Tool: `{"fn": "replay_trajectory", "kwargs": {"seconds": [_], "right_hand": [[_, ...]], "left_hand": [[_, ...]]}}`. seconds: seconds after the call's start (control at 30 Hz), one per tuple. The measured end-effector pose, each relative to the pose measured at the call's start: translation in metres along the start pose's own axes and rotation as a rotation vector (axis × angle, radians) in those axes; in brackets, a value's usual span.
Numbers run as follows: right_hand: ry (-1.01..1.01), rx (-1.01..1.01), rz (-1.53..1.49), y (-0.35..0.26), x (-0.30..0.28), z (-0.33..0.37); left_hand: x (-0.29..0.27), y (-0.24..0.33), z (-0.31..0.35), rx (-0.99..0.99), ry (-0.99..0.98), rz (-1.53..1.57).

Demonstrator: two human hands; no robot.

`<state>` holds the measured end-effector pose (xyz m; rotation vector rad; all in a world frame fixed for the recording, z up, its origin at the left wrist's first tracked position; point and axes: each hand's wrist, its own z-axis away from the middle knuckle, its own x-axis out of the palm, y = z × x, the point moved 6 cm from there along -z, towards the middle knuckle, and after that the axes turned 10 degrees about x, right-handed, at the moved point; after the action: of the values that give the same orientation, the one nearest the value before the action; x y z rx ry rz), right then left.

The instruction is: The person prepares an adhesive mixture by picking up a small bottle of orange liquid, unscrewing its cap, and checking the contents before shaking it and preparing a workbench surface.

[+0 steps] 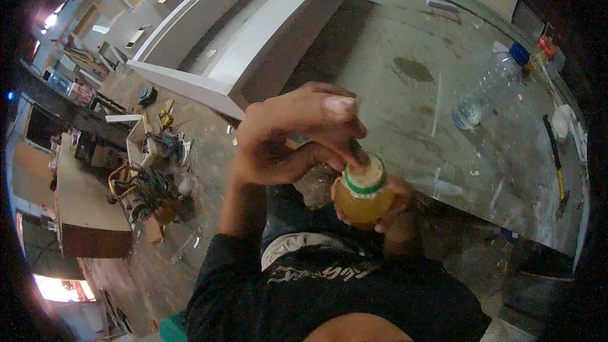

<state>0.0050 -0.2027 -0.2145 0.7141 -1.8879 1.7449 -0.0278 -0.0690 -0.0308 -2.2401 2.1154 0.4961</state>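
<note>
My right hand (396, 206) is wrapped around a small, rounded container (362, 206) with yellowish contents and a green ring around its neck. It is held in front of my body, near the table's edge. Above it, my left hand (294, 136) is bent over with its fingers curled together. Its fingertips point down and meet the container's pale top, and whatever they may pinch there is hidden. Some of my right fingers disappear behind the container.
A white, open-fronted cabinet frame (278, 31) lies on the greenish table (392, 38). Toward the right are a clear plastic bottle with a blue cap (494, 85) and a black-and-yellow long-handled tool (554, 158). Tangled cables (152, 187) lie on the floor, left, beside a wooden cabinet (92, 221).
</note>
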Motion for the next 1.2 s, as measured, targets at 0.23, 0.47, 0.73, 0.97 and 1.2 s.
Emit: {"fn": "replay_trajectory", "kwargs": {"seconds": [0.23,0.47,0.73,0.97,1.2], "right_hand": [[-0.008,-0.053,0.364,0.006,0.021,-0.007],[0.0,-0.123,0.494,0.015,0.029,-0.008],[-0.002,-0.138,0.534,0.014,0.03,-0.009],[-0.01,-0.139,0.544,0.018,0.036,-0.013],[-0.002,-0.152,0.563,0.014,0.035,-0.013]], "left_hand": [[0.022,0.014,-0.04,0.094,-0.276,-0.113],[0.039,0.027,-0.057,0.15,-0.281,0.007],[0.026,0.049,-0.05,-0.103,-0.555,-0.222],[0.018,0.054,-0.043,-0.158,-0.457,-0.332],[0.004,0.049,-0.034,-0.14,-0.326,-0.337]]}}
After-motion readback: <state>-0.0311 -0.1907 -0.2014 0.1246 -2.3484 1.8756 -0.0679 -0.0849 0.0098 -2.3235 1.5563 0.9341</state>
